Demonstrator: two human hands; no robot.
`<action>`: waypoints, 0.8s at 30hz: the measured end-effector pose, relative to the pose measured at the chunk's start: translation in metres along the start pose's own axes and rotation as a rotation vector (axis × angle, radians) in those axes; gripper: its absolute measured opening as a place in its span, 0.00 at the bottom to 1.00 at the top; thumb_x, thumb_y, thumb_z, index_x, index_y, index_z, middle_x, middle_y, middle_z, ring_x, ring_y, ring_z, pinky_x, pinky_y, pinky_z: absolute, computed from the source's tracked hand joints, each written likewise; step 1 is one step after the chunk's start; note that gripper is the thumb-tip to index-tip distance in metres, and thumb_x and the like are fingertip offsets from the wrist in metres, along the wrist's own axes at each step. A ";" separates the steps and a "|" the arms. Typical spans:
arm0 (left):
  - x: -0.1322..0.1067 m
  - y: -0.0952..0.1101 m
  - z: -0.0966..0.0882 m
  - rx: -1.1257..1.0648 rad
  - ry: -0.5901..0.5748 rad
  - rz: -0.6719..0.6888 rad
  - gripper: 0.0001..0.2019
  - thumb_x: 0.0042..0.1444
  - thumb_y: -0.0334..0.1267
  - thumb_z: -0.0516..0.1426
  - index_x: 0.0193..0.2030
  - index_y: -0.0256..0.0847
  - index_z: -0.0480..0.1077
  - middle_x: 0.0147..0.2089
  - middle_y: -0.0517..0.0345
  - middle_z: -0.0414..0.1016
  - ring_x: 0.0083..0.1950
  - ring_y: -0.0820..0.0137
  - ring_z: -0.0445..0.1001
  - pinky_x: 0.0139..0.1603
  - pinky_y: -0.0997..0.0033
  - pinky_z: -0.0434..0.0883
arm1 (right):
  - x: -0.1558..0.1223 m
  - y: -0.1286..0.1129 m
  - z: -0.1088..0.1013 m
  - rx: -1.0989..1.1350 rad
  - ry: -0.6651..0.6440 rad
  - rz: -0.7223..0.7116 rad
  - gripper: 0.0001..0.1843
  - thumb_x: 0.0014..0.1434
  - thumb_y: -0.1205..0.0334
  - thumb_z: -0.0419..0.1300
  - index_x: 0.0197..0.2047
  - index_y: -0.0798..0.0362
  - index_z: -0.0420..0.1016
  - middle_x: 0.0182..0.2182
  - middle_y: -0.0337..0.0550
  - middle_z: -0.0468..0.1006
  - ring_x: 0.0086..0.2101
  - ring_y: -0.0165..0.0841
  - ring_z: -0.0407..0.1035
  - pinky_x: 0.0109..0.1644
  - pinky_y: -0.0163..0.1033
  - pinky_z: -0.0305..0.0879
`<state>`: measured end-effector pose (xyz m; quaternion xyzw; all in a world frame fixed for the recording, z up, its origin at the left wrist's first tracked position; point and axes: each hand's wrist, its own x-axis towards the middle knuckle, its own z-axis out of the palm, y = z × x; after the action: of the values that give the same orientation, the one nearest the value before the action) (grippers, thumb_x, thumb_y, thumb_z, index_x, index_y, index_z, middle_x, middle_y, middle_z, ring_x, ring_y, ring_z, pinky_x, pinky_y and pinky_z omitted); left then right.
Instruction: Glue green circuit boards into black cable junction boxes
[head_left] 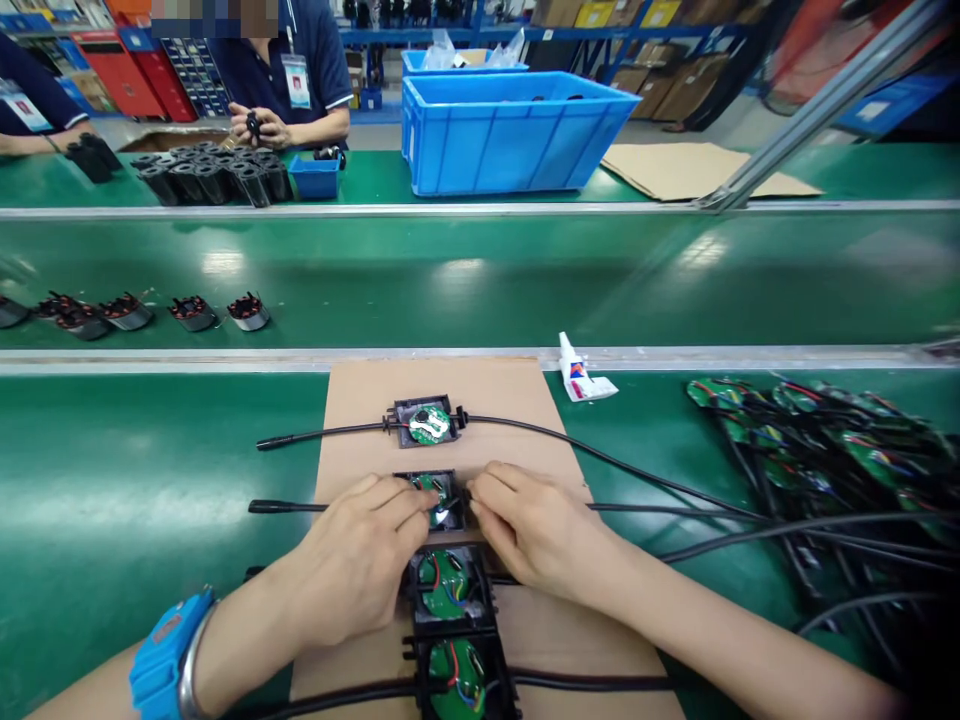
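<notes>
A column of black plastic housings, each with a round green circuit board and black cables, lies on a cardboard sheet. My left hand is closed on the left side of the second housing from the far end, with fingertips on its circuit board. At that housing's right edge, my right hand pinches the black cable where it enters; the fingertips partly hide the spot. Beyond them sits the farthest housing. Nearer me are two more, the third housing and the nearest housing.
Wired circuit boards are heaped at right. A white tube lies near the metal rail. Motor stators stand on the green strip behind. Across are a blue crate, black cylindrical parts and a co-worker's hands.
</notes>
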<state>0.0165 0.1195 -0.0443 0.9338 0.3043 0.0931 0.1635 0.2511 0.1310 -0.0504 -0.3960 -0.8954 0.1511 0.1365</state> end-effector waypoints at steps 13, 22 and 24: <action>0.012 0.007 -0.007 0.060 -0.127 -0.080 0.23 0.49 0.27 0.52 0.54 0.37 0.66 0.49 0.49 0.71 0.46 0.59 0.67 0.48 0.57 0.67 | 0.003 -0.009 0.004 -0.396 -0.022 -0.214 0.12 0.57 0.76 0.47 0.33 0.56 0.70 0.28 0.47 0.70 0.29 0.37 0.61 0.25 0.38 0.53; 0.007 0.005 -0.007 0.092 -0.110 -0.057 0.30 0.51 0.25 0.50 0.63 0.38 0.57 0.55 0.47 0.69 0.47 0.59 0.66 0.48 0.56 0.67 | 0.005 0.008 0.000 0.260 0.161 0.003 0.10 0.62 0.68 0.50 0.39 0.57 0.73 0.30 0.45 0.71 0.36 0.35 0.62 0.41 0.41 0.63; 0.012 0.008 -0.010 0.142 -0.154 -0.066 0.29 0.51 0.25 0.50 0.63 0.37 0.59 0.54 0.47 0.70 0.45 0.58 0.66 0.46 0.55 0.67 | 0.007 0.007 0.004 0.297 0.166 -0.012 0.10 0.61 0.70 0.50 0.37 0.58 0.72 0.30 0.45 0.71 0.35 0.34 0.62 0.40 0.41 0.62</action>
<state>0.0274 0.1230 -0.0312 0.9369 0.3273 -0.0064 0.1226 0.2496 0.1405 -0.0557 -0.3773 -0.8511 0.2479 0.2678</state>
